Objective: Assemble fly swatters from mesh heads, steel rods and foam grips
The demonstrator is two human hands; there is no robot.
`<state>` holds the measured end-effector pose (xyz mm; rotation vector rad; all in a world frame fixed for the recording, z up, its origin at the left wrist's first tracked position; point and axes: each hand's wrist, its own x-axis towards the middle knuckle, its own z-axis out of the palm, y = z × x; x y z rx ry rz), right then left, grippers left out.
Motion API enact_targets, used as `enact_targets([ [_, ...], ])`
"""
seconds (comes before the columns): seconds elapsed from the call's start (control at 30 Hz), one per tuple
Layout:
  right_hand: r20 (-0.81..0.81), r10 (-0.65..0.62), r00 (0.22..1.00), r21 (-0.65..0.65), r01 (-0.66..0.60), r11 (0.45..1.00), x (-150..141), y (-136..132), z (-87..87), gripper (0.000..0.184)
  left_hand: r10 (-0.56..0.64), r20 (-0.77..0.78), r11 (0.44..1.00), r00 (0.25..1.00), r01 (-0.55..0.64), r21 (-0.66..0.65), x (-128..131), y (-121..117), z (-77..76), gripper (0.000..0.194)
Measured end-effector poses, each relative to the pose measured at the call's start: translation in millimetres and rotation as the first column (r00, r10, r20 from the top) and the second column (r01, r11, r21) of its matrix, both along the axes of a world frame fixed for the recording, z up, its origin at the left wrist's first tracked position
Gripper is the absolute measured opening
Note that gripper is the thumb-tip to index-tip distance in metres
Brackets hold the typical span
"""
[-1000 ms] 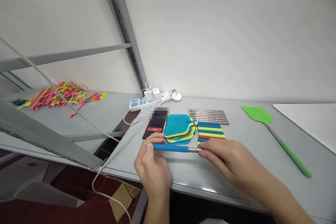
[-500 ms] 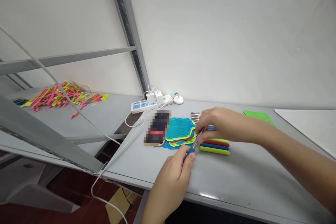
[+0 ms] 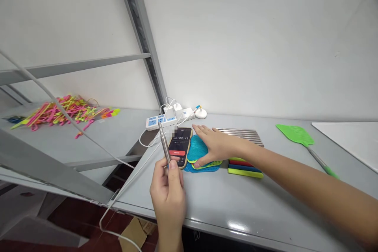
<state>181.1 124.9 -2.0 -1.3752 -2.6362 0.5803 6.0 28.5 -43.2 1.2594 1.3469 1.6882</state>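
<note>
My left hand [image 3: 169, 189] is closed round the blue grip of a swatter handle, and its metal rod [image 3: 163, 142] sticks up and to the left, in front of the phone [image 3: 178, 147]. My right hand [image 3: 213, 144] lies flat with spread fingers on the stack of mesh swatter heads [image 3: 203, 162], blue on top with yellow-green and red beneath. Right of that stack sit several coloured grips [image 3: 244, 167] in yellow, red, blue and green. A row of bare metal rods [image 3: 245, 134] lies behind them.
A finished green fly swatter [image 3: 304, 144] lies to the right, near a white sheet [image 3: 351, 138]. A power strip [image 3: 162, 120] with chargers and white cables sits at the back by the slanted shelf post. A heap of pink and yellow plastic pieces [image 3: 63, 111] covers the left shelf.
My left hand has swung the rod up from lying across the table to pointing upward. My right hand has let go of the rod and come down flat on the mesh heads.
</note>
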Motion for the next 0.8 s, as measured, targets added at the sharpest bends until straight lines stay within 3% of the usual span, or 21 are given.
enact_targets([
  [0.2,0.045,0.027,0.999,-0.003,-0.027,1.0,-2,-2,-5.4,0.123,0.002,0.017,1.0,1.0,-0.002,0.027,1,-2,-2.2,0.027],
  [0.57,-0.084,0.024,0.996,0.091,-0.017,0.996,25,-24,10.4,0.114,-0.042,-0.058,0.999,0.997,0.042,0.002,12,-10,2.8,0.027],
  [0.7,-0.234,-0.102,0.967,0.098,0.128,0.987,55,-56,25.1,0.107,-0.095,-0.179,0.995,0.979,0.091,-0.027,12,-15,0.9,0.033],
  [0.8,-0.416,-0.259,0.872,0.039,0.301,0.953,82,-89,41.3,0.099,-0.201,-0.204,0.977,0.958,0.183,-0.106,21,-24,0.7,0.036],
])
